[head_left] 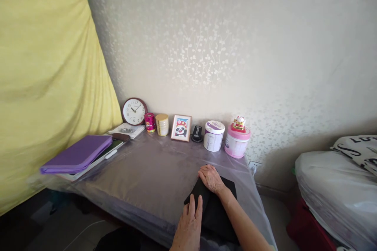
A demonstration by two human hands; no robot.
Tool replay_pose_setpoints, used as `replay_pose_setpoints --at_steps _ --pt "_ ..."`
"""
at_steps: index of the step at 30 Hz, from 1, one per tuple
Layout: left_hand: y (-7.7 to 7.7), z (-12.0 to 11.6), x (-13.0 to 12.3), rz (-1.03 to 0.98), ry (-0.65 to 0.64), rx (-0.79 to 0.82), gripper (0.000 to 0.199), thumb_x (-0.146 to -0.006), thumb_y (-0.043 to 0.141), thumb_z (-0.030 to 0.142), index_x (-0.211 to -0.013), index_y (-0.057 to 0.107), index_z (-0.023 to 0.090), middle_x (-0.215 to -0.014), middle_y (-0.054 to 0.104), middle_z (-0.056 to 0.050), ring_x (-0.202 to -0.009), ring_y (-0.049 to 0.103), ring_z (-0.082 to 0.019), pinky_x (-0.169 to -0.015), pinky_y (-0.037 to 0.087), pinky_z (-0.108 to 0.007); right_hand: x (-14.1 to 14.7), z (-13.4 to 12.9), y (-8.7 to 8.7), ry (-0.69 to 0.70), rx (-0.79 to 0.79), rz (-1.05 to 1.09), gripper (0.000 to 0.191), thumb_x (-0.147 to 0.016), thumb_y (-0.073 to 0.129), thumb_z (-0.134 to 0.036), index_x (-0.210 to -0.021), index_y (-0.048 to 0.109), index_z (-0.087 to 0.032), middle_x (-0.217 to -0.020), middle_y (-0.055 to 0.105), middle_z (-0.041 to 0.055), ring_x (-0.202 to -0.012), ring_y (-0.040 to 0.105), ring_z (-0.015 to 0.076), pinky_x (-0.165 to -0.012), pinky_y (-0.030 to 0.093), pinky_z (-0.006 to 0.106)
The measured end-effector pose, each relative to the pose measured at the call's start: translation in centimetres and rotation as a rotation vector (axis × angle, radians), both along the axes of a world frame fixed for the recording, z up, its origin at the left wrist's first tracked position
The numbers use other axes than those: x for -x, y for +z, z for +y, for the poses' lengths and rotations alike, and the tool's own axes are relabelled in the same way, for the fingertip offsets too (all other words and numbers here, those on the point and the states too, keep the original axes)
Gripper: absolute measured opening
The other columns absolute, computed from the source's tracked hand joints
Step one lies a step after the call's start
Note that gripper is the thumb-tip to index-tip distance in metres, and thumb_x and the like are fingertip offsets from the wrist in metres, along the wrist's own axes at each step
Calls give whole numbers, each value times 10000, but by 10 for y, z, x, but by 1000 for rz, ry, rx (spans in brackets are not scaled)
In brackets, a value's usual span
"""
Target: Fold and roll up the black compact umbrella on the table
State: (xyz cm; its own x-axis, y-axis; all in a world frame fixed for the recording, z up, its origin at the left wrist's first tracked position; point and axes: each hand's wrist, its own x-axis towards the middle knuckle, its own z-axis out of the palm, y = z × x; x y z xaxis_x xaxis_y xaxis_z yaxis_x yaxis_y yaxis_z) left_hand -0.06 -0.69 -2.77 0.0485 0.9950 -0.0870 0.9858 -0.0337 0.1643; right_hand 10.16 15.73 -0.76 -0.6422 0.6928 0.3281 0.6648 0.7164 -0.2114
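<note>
A flat, folded black piece [219,215], perhaps cloth or paper, lies near the front right of the covered table. My left hand [188,221] rests on its left side, fingers stretched out and thumb a little apart. Farther up, my right hand [211,178] lies palm down across the upper left edge of the same piece, its fingers pointing left and lying flat. My right forearm crosses over the black piece and hides part of it. What is under my palms cannot be seen.
Along the wall stand a round clock [134,111], a pink tin [150,122], a yellow-lidded canister [162,125], a panda picture frame [181,128], a black stand [197,133], a white tub [213,136] and a pink tub [237,143] topped by a cat figurine [239,123]. A purple folder [78,153] lies left.
</note>
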Motion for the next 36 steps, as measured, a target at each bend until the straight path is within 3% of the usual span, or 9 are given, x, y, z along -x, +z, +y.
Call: replay_pose_setpoints --at_steps 5,9,12,16,21,27,31,36 --pt "17 -1 -1 -5 26 86 976 -555 395 -128 -1405 46 203 -1449 238 -162 -1221 396 -286 -957 391 -354 3 19 -1 -170 80 -38 386 -911 331 -261 -737 671 -205 -883 698 49 -956 586 156 -881 381 258" --pt "16 -2 -4 22 55 84 974 -567 394 -136 -1405 43 215 -1445 259 -145 -1219 398 -276 -932 414 -328 -2 26 0 -296 59 -21 329 -908 330 -231 -853 654 -215 -917 690 58 -906 615 153 -845 397 252" --pt "10 -4 -5 46 67 20 905 -628 339 -132 -1405 45 225 -1435 284 -136 -1193 428 -252 -887 442 -303 -22 23 5 -405 30 5 326 -912 306 -239 -951 628 -204 -977 672 89 -955 600 186 -859 392 290" --pt "5 -7 -5 46 61 -77 842 -670 298 -128 -1405 84 222 -1404 337 -140 -1141 475 -226 -837 460 -271 -66 1 8 -560 -19 113 329 -896 300 -266 -971 609 -182 -1009 655 110 -973 588 211 -849 402 310" --pt "11 -10 -3 13 38 -80 835 -665 301 -133 -1404 104 204 -1392 345 -164 -1138 478 -229 -880 438 -302 -101 -50 -4 -681 24 321 346 -865 322 -365 -919 609 -178 -912 672 103 -846 620 223 -770 429 319" --pt "11 -11 -5 -26 51 -93 814 -693 346 -90 -1407 85 202 -1395 333 -172 -1135 482 -242 -875 440 -317 -103 -89 -10 -749 215 470 365 -819 364 -471 -870 622 -216 -841 684 82 -759 634 230 -691 443 317" --pt "10 -12 -5 -27 50 -98 794 -708 342 -68 -1409 75 193 -1408 313 -174 -1165 459 -258 -887 437 -328 -99 -97 -9 -738 366 576 419 -783 381 -542 -899 627 -223 -775 687 59 -725 641 236 -615 454 304" --pt "16 -12 -5 -32 46 -63 798 -680 296 -98 -1407 98 166 -1413 308 -176 -1183 448 -261 -906 430 -328 -90 -101 -7 -731 383 637 456 -742 421 -577 -879 616 -187 -697 664 46 -664 619 224 -589 440 298"
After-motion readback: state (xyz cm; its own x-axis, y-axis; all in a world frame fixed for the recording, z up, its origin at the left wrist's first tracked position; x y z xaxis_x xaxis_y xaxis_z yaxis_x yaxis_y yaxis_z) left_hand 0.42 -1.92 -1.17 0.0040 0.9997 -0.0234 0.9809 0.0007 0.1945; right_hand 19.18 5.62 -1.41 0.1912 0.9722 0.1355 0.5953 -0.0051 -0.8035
